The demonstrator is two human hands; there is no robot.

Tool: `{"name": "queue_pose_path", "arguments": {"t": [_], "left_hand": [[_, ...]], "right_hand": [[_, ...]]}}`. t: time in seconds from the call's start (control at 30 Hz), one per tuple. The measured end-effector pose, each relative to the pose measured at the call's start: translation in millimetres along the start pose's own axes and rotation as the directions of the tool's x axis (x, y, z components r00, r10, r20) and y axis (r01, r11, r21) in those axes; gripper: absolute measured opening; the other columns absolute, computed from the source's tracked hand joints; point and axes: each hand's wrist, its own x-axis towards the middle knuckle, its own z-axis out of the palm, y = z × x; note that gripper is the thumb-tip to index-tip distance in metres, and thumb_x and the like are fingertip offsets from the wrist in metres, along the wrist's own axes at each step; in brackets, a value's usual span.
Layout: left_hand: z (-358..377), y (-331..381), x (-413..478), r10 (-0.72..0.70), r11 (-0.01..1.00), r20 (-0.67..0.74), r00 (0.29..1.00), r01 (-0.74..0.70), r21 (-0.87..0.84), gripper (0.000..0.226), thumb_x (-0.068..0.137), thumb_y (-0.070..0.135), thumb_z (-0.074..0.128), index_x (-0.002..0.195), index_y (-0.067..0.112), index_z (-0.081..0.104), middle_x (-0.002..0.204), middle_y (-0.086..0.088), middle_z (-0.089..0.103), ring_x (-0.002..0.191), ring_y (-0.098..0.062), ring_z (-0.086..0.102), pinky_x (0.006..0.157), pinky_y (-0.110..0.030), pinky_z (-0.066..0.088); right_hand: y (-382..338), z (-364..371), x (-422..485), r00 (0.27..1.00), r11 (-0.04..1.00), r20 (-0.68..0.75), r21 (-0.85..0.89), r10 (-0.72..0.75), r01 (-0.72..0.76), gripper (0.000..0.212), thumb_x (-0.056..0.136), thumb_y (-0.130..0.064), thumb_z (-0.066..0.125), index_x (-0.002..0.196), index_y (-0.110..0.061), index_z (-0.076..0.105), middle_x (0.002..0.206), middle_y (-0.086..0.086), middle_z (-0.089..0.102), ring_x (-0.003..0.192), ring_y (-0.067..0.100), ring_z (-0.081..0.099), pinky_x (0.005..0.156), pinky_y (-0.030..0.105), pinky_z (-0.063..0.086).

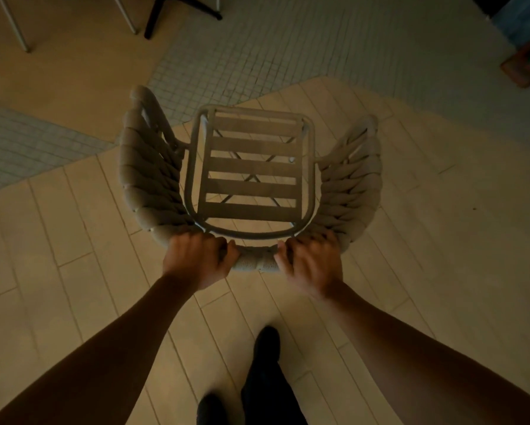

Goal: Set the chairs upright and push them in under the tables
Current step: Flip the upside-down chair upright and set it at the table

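Note:
A beige armchair (251, 167) with rope-wrapped arms and a slatted seat stands upright on the plank floor right below me, seen from above. Its seat faces away from me and its curved backrest top is nearest. My left hand (198, 260) grips the backrest's top rail on the left. My right hand (311, 263) grips the same rail on the right. A short stretch of woven rail shows between the two hands. The chair's legs are mostly hidden under the seat.
Metal legs (18, 29) and a black leg (153, 16) of other furniture stand at the top left on the floor. A reddish box-like object (524, 65) sits at the right edge. My dark shoes (266, 345) are behind the chair. Small-tiled floor lies ahead.

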Motion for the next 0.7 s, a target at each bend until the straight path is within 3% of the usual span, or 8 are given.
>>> {"name": "queue_pose_path", "arguments": {"t": [0.1, 0.27, 0.4, 0.5, 0.63, 0.7], "left_hand": [[10, 1, 1, -0.027, 1.0, -0.069, 0.997, 0.027, -0.009, 0.064, 0.095, 0.06, 0.023, 0.079, 0.025, 0.074, 0.055, 0.008, 0.058, 0.046, -0.01, 0.048, 0.053, -0.021, 0.042], [13, 4, 4, -0.048, 0.999, -0.105, 0.993, 0.047, -0.015, 0.061, 0.094, 0.06, 0.025, 0.071, 0.023, 0.068, 0.053, 0.006, 0.052, 0.045, -0.013, 0.046, 0.052, -0.023, 0.043], [9, 11, 8, -0.067, 0.998, -0.081, 0.994, 0.065, -0.02, 0.059, 0.093, 0.061, 0.024, 0.076, 0.024, 0.067, 0.057, 0.007, 0.053, 0.049, -0.012, 0.049, 0.057, -0.025, 0.047], [9, 18, 14, -0.1, 0.994, -0.092, 0.991, 0.096, -0.048, 0.058, 0.091, 0.062, 0.026, 0.075, 0.026, 0.068, 0.055, 0.009, 0.051, 0.049, -0.012, 0.048, 0.057, -0.024, 0.042], [11, 29, 28, -0.114, 0.993, -0.124, 0.986, 0.11, -0.036, 0.052, 0.09, 0.063, 0.031, 0.074, 0.027, 0.066, 0.054, 0.011, 0.045, 0.046, -0.007, 0.039, 0.051, -0.021, 0.027], [13, 38, 37, -0.144, 0.99, -0.114, 0.983, 0.142, -0.024, 0.049, 0.089, 0.063, 0.034, 0.075, 0.029, 0.065, 0.054, 0.013, 0.039, 0.046, -0.001, 0.027, 0.05, -0.019, 0.017]], "right_hand": [[-1, 9, -2, 0.99, 0.997, -0.135, -0.069, -0.029, 0.019, 0.033, 0.08, -0.032, 0.082, 0.104, -0.017, 0.065, 0.077, 0.008, 0.073, 0.066, 0.03, 0.072, 0.079, 0.052, 0.057], [4, 20, -6, 0.98, 0.99, -0.185, -0.132, -0.074, 0.05, 0.041, 0.082, -0.037, 0.083, 0.112, -0.017, 0.063, 0.081, 0.007, 0.073, 0.074, 0.03, 0.07, 0.081, 0.051, 0.058], [14, 21, -7, 0.994, 0.993, 0.024, -0.039, -0.11, 0.111, 0.03, 0.088, -0.035, 0.077, 0.106, -0.017, 0.062, 0.076, 0.007, 0.069, 0.067, 0.03, 0.065, 0.074, 0.049, 0.052], [25, 19, 4, 0.974, 0.991, 0.22, 0.107, 0.06, -0.085, 0.019, 0.096, -0.04, 0.064, 0.088, -0.022, 0.064, 0.067, 0.001, 0.066, 0.063, 0.026, 0.06, 0.069, 0.049, 0.052], [46, 24, 11, 0.982, 0.996, 0.17, 0.056, -0.077, 0.069, 0.019, 0.092, -0.036, 0.071, 0.1, -0.02, 0.064, 0.074, 0.003, 0.068, 0.071, 0.026, 0.06, 0.07, 0.046, 0.051], [63, 25, 22, 0.948, 0.987, 0.317, 0.135, 0.035, -0.082, 0.031, 0.101, -0.047, 0.055, 0.09, -0.022, 0.069, 0.075, 0.001, 0.07, 0.075, 0.025, 0.062, 0.075, 0.05, 0.054]]}}
